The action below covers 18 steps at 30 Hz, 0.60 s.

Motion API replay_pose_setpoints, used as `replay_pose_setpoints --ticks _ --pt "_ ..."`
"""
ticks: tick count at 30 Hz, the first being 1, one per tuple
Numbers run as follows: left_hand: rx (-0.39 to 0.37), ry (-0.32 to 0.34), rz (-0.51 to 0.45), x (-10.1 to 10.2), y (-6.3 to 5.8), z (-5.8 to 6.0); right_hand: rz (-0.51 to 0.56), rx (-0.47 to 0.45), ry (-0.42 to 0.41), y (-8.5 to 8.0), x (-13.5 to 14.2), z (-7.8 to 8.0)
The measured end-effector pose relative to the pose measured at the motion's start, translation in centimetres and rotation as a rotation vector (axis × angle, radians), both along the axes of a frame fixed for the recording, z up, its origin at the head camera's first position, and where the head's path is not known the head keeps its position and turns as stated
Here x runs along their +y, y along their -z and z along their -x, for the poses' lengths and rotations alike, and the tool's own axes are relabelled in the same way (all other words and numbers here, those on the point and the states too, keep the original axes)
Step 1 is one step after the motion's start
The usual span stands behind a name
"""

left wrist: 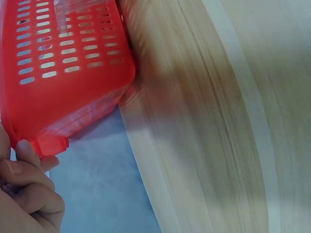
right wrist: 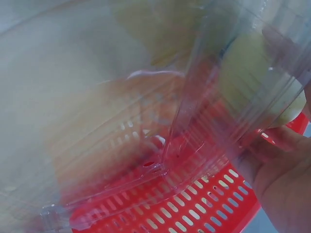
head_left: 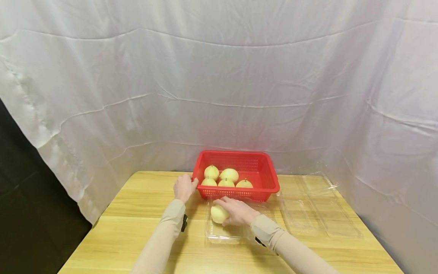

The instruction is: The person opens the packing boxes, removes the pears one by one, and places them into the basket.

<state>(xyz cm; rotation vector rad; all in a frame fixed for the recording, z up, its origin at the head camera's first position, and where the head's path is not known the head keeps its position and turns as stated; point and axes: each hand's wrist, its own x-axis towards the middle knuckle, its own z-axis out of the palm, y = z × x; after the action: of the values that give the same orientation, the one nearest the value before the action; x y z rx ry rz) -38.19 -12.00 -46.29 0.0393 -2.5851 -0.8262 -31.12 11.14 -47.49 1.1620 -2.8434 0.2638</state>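
In the head view my right hand point(head_left: 240, 211) grips a pale yellow pear point(head_left: 218, 214) at a clear plastic box point(head_left: 222, 239) in front of the basket. The right wrist view looks through the clear plastic at that pear point(right wrist: 243, 73); whether it touches the box's bottom I cannot tell. My left hand point(head_left: 184, 188) holds the left rim of a red slotted basket point(head_left: 265, 188). The left wrist view has its curled fingers point(left wrist: 34, 194) pinching the basket's rim near a corner. Several pears point(head_left: 229, 175) with short stems lie in the basket, mostly toward its left side.
More clear plastic boxes point(head_left: 319, 213) stand at the right of the wooden table point(head_left: 126, 236). A pale curtain point(head_left: 219, 95) hangs behind the table and along its sides. Dark material point(head_left: 27, 205) shows at the far left.
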Motion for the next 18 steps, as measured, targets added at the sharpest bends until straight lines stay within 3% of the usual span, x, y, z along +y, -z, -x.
replay_pose_setpoints --ticks 18 --pt "-0.03 -0.013 -0.014 0.2 -0.1 -0.3 0.085 0.012 0.022 -1.5 1.2 -0.2"
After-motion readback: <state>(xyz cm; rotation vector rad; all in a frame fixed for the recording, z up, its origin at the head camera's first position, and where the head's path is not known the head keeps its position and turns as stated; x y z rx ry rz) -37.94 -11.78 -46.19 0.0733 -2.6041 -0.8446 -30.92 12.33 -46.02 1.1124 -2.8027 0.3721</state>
